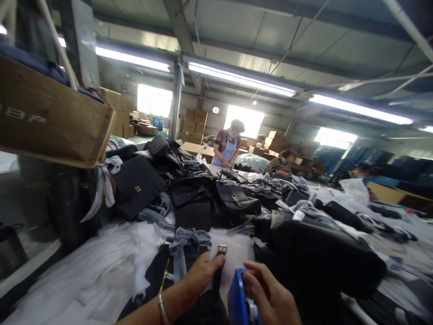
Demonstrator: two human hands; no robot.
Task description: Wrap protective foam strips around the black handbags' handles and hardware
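My left hand (pixel 203 273) pinches a black strap (pixel 217 284) just below its gold buckle (pixel 222 249), thumb on top. A white sheet (pixel 237 253) lies behind the strap, over a black bag (pixel 157 271) with a gold zip. Just to the right, my right hand (pixel 270 293) is closed around a blue tape dispenser (pixel 237 298) with a pale round part inside it. The dispenser is beside the strap and partly hidden by my fingers. A strip of greyish wrapping (pixel 184 246) is bunched near my left hand.
Black bags with gold clasps (pixel 233 194) are heaped ahead, and a large black bag (pixel 324 253) lies at right. White sheets (pixel 101 271) cover the left side. A cardboard box (pixel 50 108) juts in at upper left. Several people work beyond, one in an apron (pixel 230 151).
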